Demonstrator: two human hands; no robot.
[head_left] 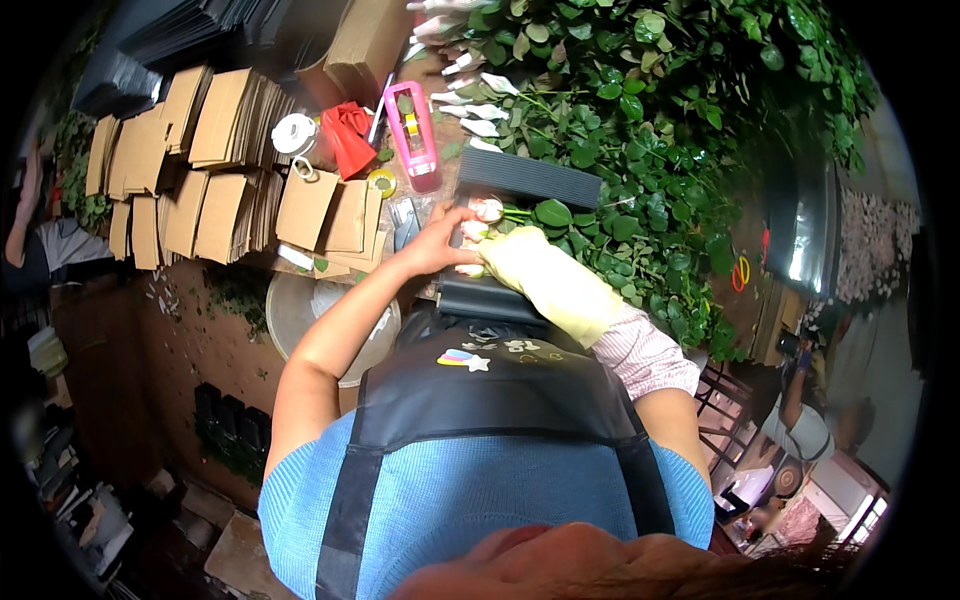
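My left hand (440, 245) curls its fingers around several pale rose buds (486, 209) at the near edge of the worktable. My right hand (500, 255), in a yellow glove and sleeve, meets the buds from the right; its fingertips are unclear. The buds' green stems and leaves (553, 213) run rightward. A ribbed black block (529, 178) lies just beyond the flowers, and a black padded roll or edge (487, 300) is just below my hands. A small grey metal piece (405, 222) sits left of my left hand.
Cardboard stacks (222, 125), a lidded cup (295, 135), red wrapping (347, 138) and a pink tape dispenser (411, 135) occupy the back left. Leafy rose bunches (640, 90) fill the right. A round tub (300, 310) is below left; other people (795, 425) are at the sides.
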